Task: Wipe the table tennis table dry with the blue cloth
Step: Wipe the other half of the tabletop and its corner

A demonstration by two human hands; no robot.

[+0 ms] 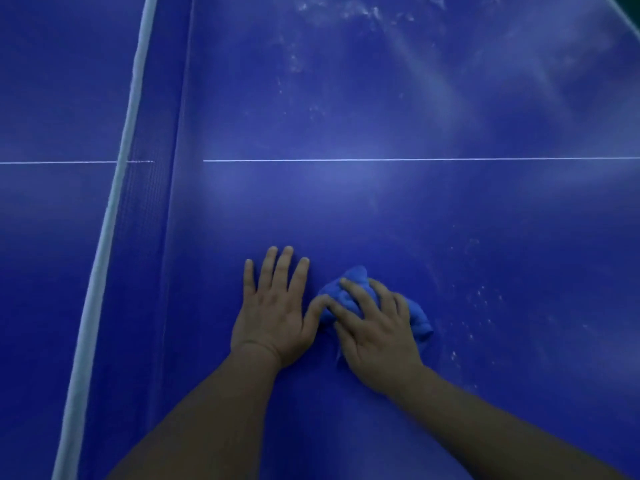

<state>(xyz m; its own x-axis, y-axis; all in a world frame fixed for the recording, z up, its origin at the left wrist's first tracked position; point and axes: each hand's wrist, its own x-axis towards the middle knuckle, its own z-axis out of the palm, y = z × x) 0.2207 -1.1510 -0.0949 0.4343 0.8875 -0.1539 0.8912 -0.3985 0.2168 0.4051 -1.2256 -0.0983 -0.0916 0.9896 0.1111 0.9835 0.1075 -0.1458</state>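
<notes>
The person's left forearm point(214, 410) and right forearm point(485, 417) are showing bare all the way to the lower edge. The left hand point(273, 317) and right hand point(377, 327) are showing bare too, the fingers point(282, 268) ending in short, rounded nails.

The blue table point(381, 209) bears a crumpled blue cloth point(354, 274), a net point(149, 202) and pale specks point(481, 296).

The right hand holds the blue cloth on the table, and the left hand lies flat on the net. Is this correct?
Not quite. The left hand is not on the net. The head view shows it flat on the table, to the right of the net and apart from it. The right hand does hold the cloth on the table.
</notes>
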